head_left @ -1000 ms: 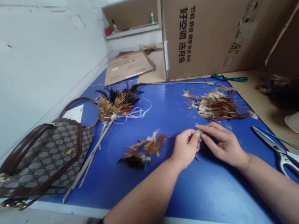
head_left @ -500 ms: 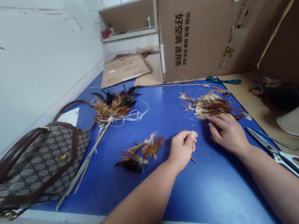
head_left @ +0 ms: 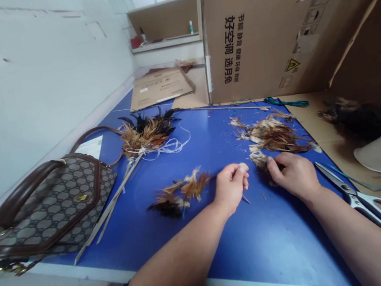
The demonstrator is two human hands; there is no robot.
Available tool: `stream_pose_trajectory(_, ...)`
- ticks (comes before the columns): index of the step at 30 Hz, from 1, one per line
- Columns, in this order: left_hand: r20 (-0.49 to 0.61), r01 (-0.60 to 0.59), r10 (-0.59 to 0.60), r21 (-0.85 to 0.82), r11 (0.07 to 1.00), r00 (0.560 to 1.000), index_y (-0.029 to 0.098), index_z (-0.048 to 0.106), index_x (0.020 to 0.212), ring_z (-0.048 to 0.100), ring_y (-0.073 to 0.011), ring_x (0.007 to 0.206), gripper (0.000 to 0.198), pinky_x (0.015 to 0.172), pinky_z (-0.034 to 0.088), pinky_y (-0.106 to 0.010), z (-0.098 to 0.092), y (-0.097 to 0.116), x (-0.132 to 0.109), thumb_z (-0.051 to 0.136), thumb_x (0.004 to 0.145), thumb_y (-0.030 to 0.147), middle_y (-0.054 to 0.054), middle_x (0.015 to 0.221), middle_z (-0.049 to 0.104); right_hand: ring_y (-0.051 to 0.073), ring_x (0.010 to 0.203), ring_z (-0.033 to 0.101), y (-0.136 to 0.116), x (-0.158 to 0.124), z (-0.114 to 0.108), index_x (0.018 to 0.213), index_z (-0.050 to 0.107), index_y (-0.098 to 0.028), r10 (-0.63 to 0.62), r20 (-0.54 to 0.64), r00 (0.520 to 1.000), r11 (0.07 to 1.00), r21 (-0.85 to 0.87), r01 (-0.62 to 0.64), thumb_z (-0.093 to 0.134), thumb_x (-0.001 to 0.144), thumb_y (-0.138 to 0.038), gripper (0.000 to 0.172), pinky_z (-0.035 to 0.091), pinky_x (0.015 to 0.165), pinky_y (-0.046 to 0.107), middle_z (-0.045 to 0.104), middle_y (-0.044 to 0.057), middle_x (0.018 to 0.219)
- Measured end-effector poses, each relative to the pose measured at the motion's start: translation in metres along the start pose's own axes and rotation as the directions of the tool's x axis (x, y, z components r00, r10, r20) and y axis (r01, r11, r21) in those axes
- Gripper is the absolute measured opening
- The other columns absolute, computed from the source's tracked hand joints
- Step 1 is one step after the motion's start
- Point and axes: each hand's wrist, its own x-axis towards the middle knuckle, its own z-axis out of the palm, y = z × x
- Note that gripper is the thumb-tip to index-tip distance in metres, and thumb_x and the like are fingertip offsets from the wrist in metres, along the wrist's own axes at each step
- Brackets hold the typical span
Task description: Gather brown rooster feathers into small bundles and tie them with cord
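My left hand is closed in a pinch over the blue table. Out of its fingertips pokes the pale, fluffy base of a feather tuft; the fingers hide most of it. A dark pointed tip shows just below this hand. To the right, my right hand has thumb and fingers closed on a bunch of brown feathers with pale bases. That bunch lies at the near edge of a loose feather pile. Left of my left hand rests a smaller group of brown and black feathers.
Scissors lie by my right forearm, near a white spool. A feather bundle on sticks with white string lies at left, beside a patterned handbag. A large cardboard box stands behind.
My right hand has closed on a bunch of feathers and drawn it from the pile toward me. The left hand stays nearly in place, its pale tuft still pinched.
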Motion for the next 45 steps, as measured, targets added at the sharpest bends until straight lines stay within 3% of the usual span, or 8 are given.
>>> stream_pose_trajectory(3,-0.005,0.004,-0.004,-0.002,1.0,1.0,0.016,0.065,0.082,0.05,-0.0091,0.051,0.034,0.056,0.041,-0.024,0.001,0.003,-0.001,0.067,0.093,0.048,0.002,0.061,0.058,0.02,0.066,0.058,0.002,0.0,0.001,0.069,0.058,-0.022,0.059,-0.218,0.974,0.998,0.048,-0.049,0.059,0.096,-0.037,0.03,0.039,0.062,0.032,0.061,0.004,0.068)
stream_pose_trajectory(5,-0.005,0.015,-0.015,-0.012,1.0,1.0,0.016,0.065,0.083,0.052,-0.0091,0.05,0.034,0.056,0.042,-0.024,0.001,0.004,-0.002,0.067,0.093,0.048,0.001,0.062,0.059,0.022,0.072,0.06,0.006,0.001,0.004,0.079,0.061,-0.022,0.037,-0.268,0.963,0.996,0.089,-0.014,0.061,0.095,-0.034,0.02,0.045,0.069,0.033,0.063,0.005,0.074)
stream_pose_trajectory(11,0.022,0.045,-0.044,-0.041,0.998,0.999,0.015,0.064,0.085,0.055,-0.0094,0.049,0.034,0.053,0.044,-0.024,0.003,0.005,-0.002,0.067,0.093,0.049,-0.001,0.069,0.064,0.027,0.096,0.065,0.021,0.014,0.015,0.102,0.072,-0.019,-0.172,-0.167,0.971,0.981,0.064,0.185,0.059,0.096,-0.022,0.015,0.05,0.091,0.04,0.074,0.011,0.102)
stream_pose_trajectory(18,0.012,0.021,-0.02,-0.047,0.999,1.0,0.015,0.063,0.084,0.053,-0.009,0.049,0.038,0.053,0.043,-0.024,0.002,0.004,0.001,0.068,0.092,0.052,-0.001,0.067,0.063,0.03,0.098,0.054,0.018,0.044,0.02,0.118,0.08,-0.02,-0.243,0.057,0.968,0.945,-0.212,0.25,0.053,0.097,-0.018,0.034,0.043,0.087,0.043,0.068,0.016,0.105)
stream_pose_trajectory(24,0.035,0.023,-0.021,-0.038,0.999,0.999,0.016,0.063,0.083,0.053,-0.0098,0.049,0.042,0.055,0.043,-0.025,0.002,0.003,0.002,0.067,0.092,0.056,0.0,0.063,0.061,0.03,0.092,0.053,0.021,0.058,0.034,0.096,0.084,-0.017,-0.224,0.095,0.97,0.952,-0.193,0.238,0.056,0.095,-0.02,0.028,0.043,0.087,0.045,0.066,0.017,0.096)
stream_pose_trajectory(33,0.002,0.015,-0.015,-0.142,0.99,1.0,0.014,0.064,0.088,0.055,-0.0092,0.052,0.039,0.054,0.045,-0.025,0.003,0.004,0.002,0.072,0.089,0.052,-0.001,0.074,0.065,0.028,0.098,0.068,0.01,0.041,0.003,0.095,0.076,-0.021,-0.073,-0.207,0.976,0.981,0.159,0.107,0.059,0.097,-0.032,0.021,0.051,0.094,0.043,0.075,0.013,0.102)
stream_pose_trajectory(40,-0.019,-0.031,0.029,-0.14,0.99,0.999,0.015,0.065,0.086,0.055,-0.0098,0.054,0.036,0.057,0.046,-0.025,0.003,0.005,0.001,0.071,0.091,0.049,-0.001,0.071,0.064,0.025,0.074,0.066,-0.003,0.011,-0.006,0.093,0.074,-0.021,0.157,-0.133,0.979,0.946,0.305,-0.111,0.062,0.094,-0.042,0.024,0.051,0.071,0.037,0.076,0.01,0.084)
stream_pose_trajectory(45,-0.19,-0.164,0.158,-0.015,0.986,0.969,0.016,0.073,0.092,0.066,-0.0144,0.08,0.032,0.079,0.052,-0.028,-0.001,0.005,0.002,0.068,0.095,0.047,-0.006,0.09,0.074,0.015,0.046,0.043,-0.027,0.003,-0.018,0.092,0.073,-0.021,0.292,0.021,0.956,0.85,0.452,-0.27,0.065,0.092,-0.048,0.028,0.034,0.049,0.029,0.055,-0.002,0.054)
